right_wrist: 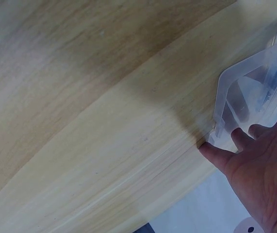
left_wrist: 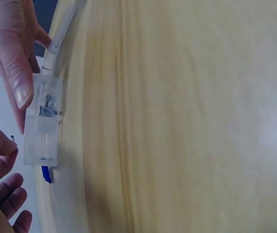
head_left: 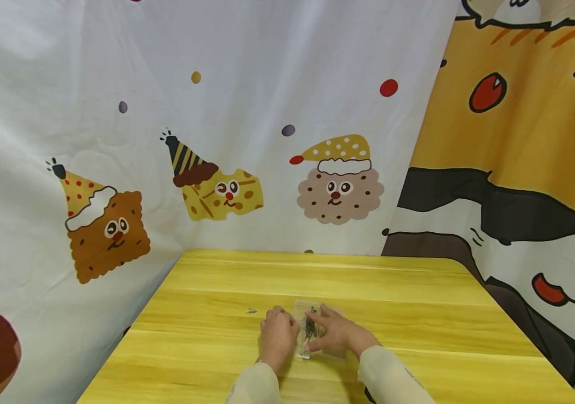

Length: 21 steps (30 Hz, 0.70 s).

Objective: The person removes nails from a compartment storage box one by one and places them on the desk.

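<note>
A clear plastic box (left_wrist: 42, 138) lies on the table with its lid (right_wrist: 223, 92) swung back. Small dark metal screws (head_left: 310, 325) are heaped inside its compartments. Left of the box, my left hand (head_left: 278, 336) pinches one small screw (left_wrist: 13, 139) between thumb and forefinger, its round head sticking up; the other fingers are loosely bent. My right hand (head_left: 337, 332) spreads over the box from the right. Its thumb (left_wrist: 21, 90) lies along the box edge, and its extended fingers (right_wrist: 245, 141) rest at the lid.
Beyond my left hand, a few small silvery bits (head_left: 251, 310) lie on the wooden table (head_left: 206, 280). Something blue (left_wrist: 46, 174) shows at one end of the box. A printed curtain (head_left: 247, 112) hangs behind the table's far edge.
</note>
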Tool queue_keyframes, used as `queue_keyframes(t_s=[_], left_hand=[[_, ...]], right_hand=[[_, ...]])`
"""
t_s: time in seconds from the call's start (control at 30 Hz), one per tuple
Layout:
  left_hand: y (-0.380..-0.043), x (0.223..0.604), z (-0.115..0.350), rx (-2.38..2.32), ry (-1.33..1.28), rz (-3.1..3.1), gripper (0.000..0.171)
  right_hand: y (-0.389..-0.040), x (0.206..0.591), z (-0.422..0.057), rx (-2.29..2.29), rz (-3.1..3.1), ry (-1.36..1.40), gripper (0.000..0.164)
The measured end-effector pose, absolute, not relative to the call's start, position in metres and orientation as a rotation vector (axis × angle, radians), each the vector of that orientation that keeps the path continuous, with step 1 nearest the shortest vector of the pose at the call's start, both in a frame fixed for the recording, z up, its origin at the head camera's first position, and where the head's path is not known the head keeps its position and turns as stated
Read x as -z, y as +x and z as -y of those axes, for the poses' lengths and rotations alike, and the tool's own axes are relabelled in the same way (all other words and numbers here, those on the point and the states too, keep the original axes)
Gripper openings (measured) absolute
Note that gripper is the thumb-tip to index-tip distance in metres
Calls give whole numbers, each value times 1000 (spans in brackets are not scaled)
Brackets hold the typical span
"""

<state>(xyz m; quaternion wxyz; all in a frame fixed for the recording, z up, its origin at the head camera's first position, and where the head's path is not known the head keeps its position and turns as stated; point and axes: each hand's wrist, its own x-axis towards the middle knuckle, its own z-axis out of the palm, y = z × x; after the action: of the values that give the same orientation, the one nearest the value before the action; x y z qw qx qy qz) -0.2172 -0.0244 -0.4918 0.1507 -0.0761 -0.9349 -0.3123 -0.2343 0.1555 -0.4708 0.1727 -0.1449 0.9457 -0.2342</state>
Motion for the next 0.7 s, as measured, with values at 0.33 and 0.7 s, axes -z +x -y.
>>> queue_keyframes(t_s=[0.33, 0.7], left_hand=[[-224, 490, 40, 1071, -41, 2578, 15], [-230, 487, 76, 1165, 135, 2576, 14]], right_hand=[[-234, 471, -156, 675, -2656, -386, 89], [-231, 469, -157, 704, -2661, -408, 90]])
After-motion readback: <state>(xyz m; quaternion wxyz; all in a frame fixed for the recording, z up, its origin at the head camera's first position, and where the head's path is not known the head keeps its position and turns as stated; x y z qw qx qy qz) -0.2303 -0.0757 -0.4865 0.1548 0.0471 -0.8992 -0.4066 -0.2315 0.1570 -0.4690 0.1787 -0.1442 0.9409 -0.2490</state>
